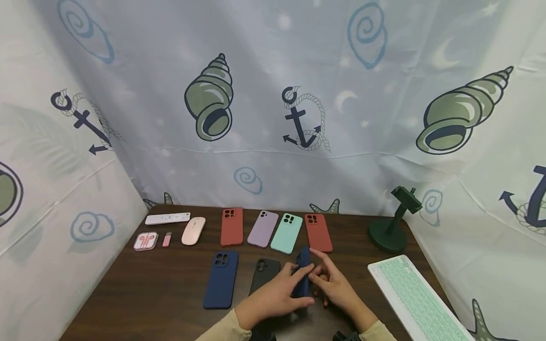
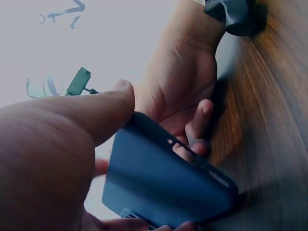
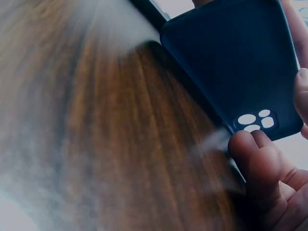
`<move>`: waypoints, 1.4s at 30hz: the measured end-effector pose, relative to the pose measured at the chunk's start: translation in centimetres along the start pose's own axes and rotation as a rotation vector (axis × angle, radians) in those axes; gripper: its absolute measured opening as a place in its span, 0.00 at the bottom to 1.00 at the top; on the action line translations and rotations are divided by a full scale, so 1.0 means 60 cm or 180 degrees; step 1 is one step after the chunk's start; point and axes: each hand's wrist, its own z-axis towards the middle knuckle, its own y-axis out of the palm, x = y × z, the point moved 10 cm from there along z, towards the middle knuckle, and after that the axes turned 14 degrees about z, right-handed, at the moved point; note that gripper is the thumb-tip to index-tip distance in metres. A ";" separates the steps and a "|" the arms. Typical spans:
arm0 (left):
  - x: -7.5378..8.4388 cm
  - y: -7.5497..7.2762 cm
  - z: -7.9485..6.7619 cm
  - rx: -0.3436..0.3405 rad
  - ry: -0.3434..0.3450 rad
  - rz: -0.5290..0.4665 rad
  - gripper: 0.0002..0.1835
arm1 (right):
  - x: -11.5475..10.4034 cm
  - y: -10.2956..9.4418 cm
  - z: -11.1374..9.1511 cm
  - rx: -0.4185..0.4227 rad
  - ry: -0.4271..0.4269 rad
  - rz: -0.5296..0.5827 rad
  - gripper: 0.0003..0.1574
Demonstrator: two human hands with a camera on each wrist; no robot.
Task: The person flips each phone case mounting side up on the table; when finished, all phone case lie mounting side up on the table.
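Note:
A dark blue phone case (image 1: 303, 272) is tilted up on edge near the front middle of the table, between both hands. My left hand (image 1: 277, 294) grips it, its thumb at the end with the port cutout and its fingers along the far side. My right hand (image 1: 337, 286) holds the camera end with its fingertips, the index finger extended to the top corner. In the right wrist view, those fingertips (image 3: 257, 156) lie beside the camera holes of the case (image 3: 231, 62). The left wrist view shows the case's port end (image 2: 168, 168).
A black phone case (image 1: 264, 272) lies partly under my left arm, a blue case (image 1: 221, 279) left of it. Red (image 1: 232, 227), purple (image 1: 262, 228), mint (image 1: 287, 233) and red cases line the back. A mouse (image 1: 193, 230), green stand (image 1: 388, 234) and keyboard (image 1: 420, 298) flank them.

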 end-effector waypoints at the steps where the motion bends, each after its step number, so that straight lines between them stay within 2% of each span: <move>1: 0.000 -0.001 -0.001 -0.0005 -0.0038 -0.0048 0.43 | 0.000 0.000 0.000 0.0004 0.0010 -0.0008 0.44; 4: 0.000 -0.002 -0.002 -0.0017 -0.0138 -0.0192 0.44 | 0.006 -0.001 0.001 0.0018 0.0102 0.0034 0.43; 10: 0.000 -0.006 -0.008 -0.0058 -0.0202 -0.0393 0.47 | 0.016 -0.001 -0.002 0.0066 0.0330 -0.0001 0.34; 18: 0.007 -0.015 -0.011 -0.0080 -0.0149 -0.0583 0.49 | 0.010 -0.003 -0.005 0.0198 0.0357 -0.0081 0.29; 22: -0.001 -0.016 -0.012 -0.0076 -0.0202 -0.0573 0.52 | 0.013 -0.006 -0.007 0.0211 0.0399 -0.0089 0.28; 25: -0.012 -0.022 -0.014 -0.0082 -0.0229 -0.0345 0.54 | 0.015 -0.011 -0.007 0.0282 0.0436 -0.0183 0.26; 29: -0.025 -0.035 -0.017 -0.0098 -0.0139 -0.0012 0.54 | 0.005 -0.024 -0.007 0.0482 0.0349 -0.0549 0.22; 33: -0.033 -0.045 -0.021 -0.0154 -0.0090 0.0076 0.53 | -0.007 -0.031 -0.007 0.0569 0.0232 -0.0908 0.20; 39: -0.048 -0.051 -0.019 -0.0230 -0.0183 0.0472 0.49 | -0.014 -0.043 -0.010 0.0676 0.0172 -0.1134 0.16; 42: -0.050 -0.050 -0.016 -0.0199 -0.0155 0.0698 0.49 | -0.016 -0.045 -0.011 0.0734 0.0167 -0.1177 0.15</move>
